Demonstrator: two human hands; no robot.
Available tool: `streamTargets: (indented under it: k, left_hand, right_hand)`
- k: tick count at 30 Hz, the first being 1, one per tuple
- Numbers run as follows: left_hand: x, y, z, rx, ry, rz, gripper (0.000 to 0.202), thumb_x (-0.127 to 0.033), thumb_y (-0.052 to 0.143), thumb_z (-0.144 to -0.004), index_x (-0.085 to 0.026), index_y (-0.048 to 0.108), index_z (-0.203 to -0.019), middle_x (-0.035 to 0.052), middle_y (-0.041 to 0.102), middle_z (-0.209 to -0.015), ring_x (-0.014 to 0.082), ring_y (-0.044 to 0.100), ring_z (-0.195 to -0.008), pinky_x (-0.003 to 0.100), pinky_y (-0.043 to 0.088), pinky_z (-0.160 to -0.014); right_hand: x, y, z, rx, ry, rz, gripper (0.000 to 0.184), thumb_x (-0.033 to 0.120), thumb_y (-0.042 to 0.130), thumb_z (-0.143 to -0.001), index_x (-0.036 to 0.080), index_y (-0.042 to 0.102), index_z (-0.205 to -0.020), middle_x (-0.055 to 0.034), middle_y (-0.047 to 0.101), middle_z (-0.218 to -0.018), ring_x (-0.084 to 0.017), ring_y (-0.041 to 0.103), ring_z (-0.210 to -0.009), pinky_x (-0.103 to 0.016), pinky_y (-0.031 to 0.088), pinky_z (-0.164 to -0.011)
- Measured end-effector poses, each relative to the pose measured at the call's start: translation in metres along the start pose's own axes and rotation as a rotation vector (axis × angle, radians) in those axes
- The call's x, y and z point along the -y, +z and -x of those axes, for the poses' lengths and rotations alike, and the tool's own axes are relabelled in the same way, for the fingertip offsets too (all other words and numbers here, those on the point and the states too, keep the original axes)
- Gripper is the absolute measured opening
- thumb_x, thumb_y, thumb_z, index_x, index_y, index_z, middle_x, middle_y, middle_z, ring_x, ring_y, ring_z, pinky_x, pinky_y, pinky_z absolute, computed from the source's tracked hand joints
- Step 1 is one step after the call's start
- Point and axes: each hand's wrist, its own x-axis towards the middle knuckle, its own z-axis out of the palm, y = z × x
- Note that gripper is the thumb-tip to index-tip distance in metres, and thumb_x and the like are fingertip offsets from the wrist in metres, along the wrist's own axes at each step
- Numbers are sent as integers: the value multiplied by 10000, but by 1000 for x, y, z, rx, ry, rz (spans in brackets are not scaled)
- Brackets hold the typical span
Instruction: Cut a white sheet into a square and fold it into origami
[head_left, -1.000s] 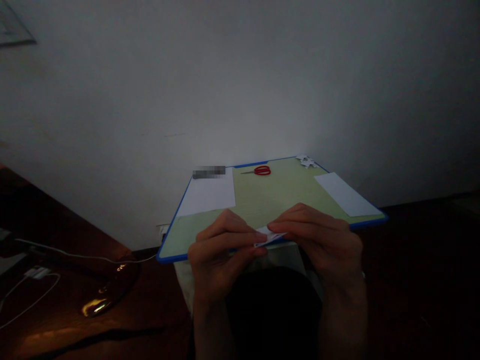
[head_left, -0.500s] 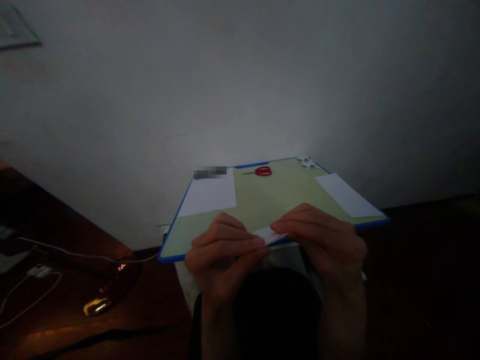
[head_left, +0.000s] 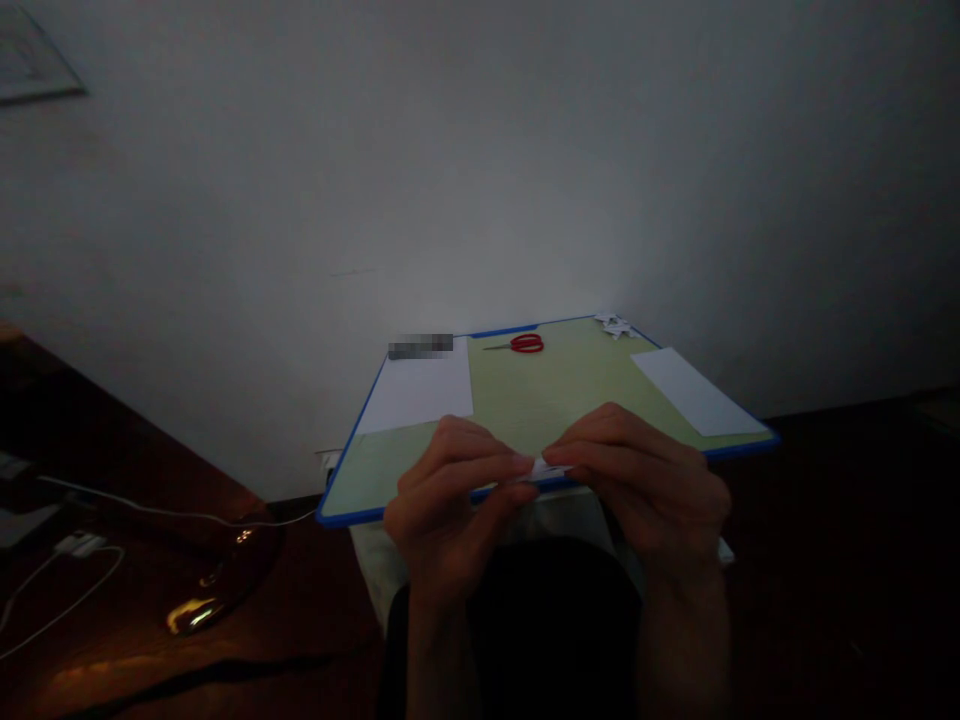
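My left hand [head_left: 450, 500] and my right hand [head_left: 645, 480] meet at the near edge of a green board with a blue rim [head_left: 525, 400]. Between their fingertips they pinch a small folded piece of white paper [head_left: 541, 468], of which only a sliver shows. Both hands have their fingers curled and pressed together on it.
On the board lie a white sheet [head_left: 420, 390] at the left, a white strip [head_left: 694, 390] at the right, red scissors [head_left: 523, 343] at the far edge and small folded paper pieces [head_left: 615, 323] in the far right corner. White cables [head_left: 82, 545] run over the dark floor at left.
My hands have drawn closer together, so less of the white paper shows between the fingers. Nothing on the board has moved.
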Motion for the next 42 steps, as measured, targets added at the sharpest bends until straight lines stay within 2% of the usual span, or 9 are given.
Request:
streamTargets:
  k: [4, 14, 19, 24, 30, 33, 37, 42]
  left_hand:
    - [1, 0, 1, -35, 10, -30, 188, -148, 829, -875, -283, 819, -1005, -11, 771, -817, 162, 645, -719, 349, 507, -666]
    - [5, -1, 1, -48, 55, -60, 211, -133, 859, -841, -266, 831, -1003, -16, 784, -798, 160, 640, -717, 343, 496, -664]
    - [5, -2, 2, -14, 37, -59, 205, -130, 848, -853, -267, 834, -1005, -5, 796, -812, 166, 646, -726, 344, 498, -660]
    - [3, -2, 1, 20, 32, -56, 210, -93, 835, -855, -246, 833, -999, 3, 805, -842, 168, 654, -736, 344, 506, -654]
    - [1, -1, -2, -3, 54, -87, 178, -86, 840, -847, -213, 832, -972, 5, 790, -805, 161, 644, -715, 340, 503, -642]
    - [1, -1, -2, -5, 58, -107, 163, -116, 840, -857, -233, 831, -971, -2, 784, -792, 159, 640, -706, 335, 501, -636]
    - [1, -1, -2, -6, 49, -124, 174, -135, 845, -855, -269, 828, -964, -19, 777, -773, 157, 637, -690, 328, 504, -629]
    - [2, -1, -1, 8, 65, -105, 143, -130, 828, -876, -239, 831, -969, -2, 784, -791, 156, 641, -699, 331, 502, -628]
  right_hand:
    - [-2, 1, 0, -5, 25, -4, 365, 30, 702, -943, 258, 779, -1217, -36, 746, -973, -182, 689, -864, -349, 544, -704]
    - [-6, 0, 0, 17, 15, 0, 374, 37, 691, -953, 248, 767, -1252, -49, 753, -1019, -198, 690, -915, -377, 546, -756]
    - [-10, 5, -1, -11, 46, -143, 413, 35, 827, -836, 254, 787, -1183, -28, 758, -971, -202, 697, -862, -376, 547, -721]
    - [-14, 11, -3, -23, 75, -263, 354, -19, 799, -829, 244, 799, -1066, -13, 760, -919, -189, 698, -820, -371, 548, -710]
    - [-14, 12, -4, -50, 44, -136, 239, 32, 803, -852, 220, 769, -997, -9, 739, -871, -181, 674, -805, -367, 527, -712]
    - [-13, 10, -5, -60, 20, -98, 207, 66, 841, -833, 211, 752, -952, -9, 733, -846, -180, 661, -783, -364, 519, -691]
    - [-14, 10, -5, -115, -14, -81, 256, 53, 881, -783, 223, 756, -928, 7, 740, -818, -176, 657, -746, -360, 514, -664]
    - [-13, 10, -5, -215, -26, -114, 307, -7, 881, -736, 236, 782, -896, 16, 754, -783, -179, 657, -707, -365, 507, -641]
